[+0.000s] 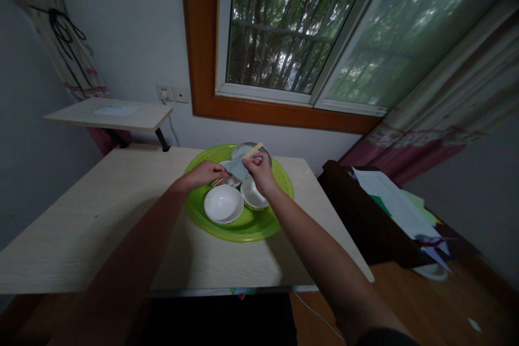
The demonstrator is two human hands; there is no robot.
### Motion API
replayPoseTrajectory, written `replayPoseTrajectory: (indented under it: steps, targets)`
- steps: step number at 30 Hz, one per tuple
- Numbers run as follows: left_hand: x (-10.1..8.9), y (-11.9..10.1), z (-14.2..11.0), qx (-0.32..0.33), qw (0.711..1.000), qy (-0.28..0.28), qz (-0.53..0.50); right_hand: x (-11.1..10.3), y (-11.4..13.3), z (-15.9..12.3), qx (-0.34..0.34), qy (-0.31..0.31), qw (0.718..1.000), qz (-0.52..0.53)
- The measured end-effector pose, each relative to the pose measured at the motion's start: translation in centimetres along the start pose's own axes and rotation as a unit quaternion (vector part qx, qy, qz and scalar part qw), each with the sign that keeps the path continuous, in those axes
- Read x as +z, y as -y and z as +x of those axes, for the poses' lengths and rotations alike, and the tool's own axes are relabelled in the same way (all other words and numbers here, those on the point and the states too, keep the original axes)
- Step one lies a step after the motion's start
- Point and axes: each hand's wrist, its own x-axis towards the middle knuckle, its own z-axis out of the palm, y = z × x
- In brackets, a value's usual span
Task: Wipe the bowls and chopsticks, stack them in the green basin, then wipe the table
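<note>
A pair of light wooden chopsticks (253, 150) slants over a round green tray (247, 232), with their lower ends showing under my left hand (207, 172). That hand is closed, its fingertips pinched on the chopsticks. My right hand (260, 172) is closed on a grey cloth (236, 170), which lies against the middle of the chopsticks. A white bowl (224, 204) stands in the tray nearest me. To its right, partly behind my right wrist, is a second white bowl (253, 194). Behind the cloth lies a round pale dish (242, 149), and another white vessel is mostly covered.
The tray rests on a pale wooden table (162, 259). A raised shelf (117, 113) stands at the back left, near wall sockets (172, 93) with a cord. Right of the table, papers (395, 205) lie on a dark brown piece of furniture (365, 221). A window is behind.
</note>
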Motion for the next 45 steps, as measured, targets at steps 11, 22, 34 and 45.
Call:
replayPoseTrajectory:
  steps: [11, 22, 34, 45]
  targets:
    - [0.0, -0.1, -0.2, -0.038, 0.998, 0.043, 0.035, -1.4, 0.7, 1.3, -0.057, -0.159, 0.983, 0.070]
    - [0.0, 0.0, -0.1, -0.018, 0.999, 0.031, 0.031, 0.2, 0.7, -0.2, 0.010, -0.018, 0.998, 0.063]
    - [0.0, 0.1, -0.2, -0.035, 0.998, 0.041, 0.039, -1.0, 0.8, 0.8, -0.013, -0.107, 0.991, 0.085]
    - [-0.1, 0.1, -0.1, -0.031, 0.998, 0.035, 0.037, -0.8, 0.5, 0.4, -0.039, -0.062, 0.996, 0.051]
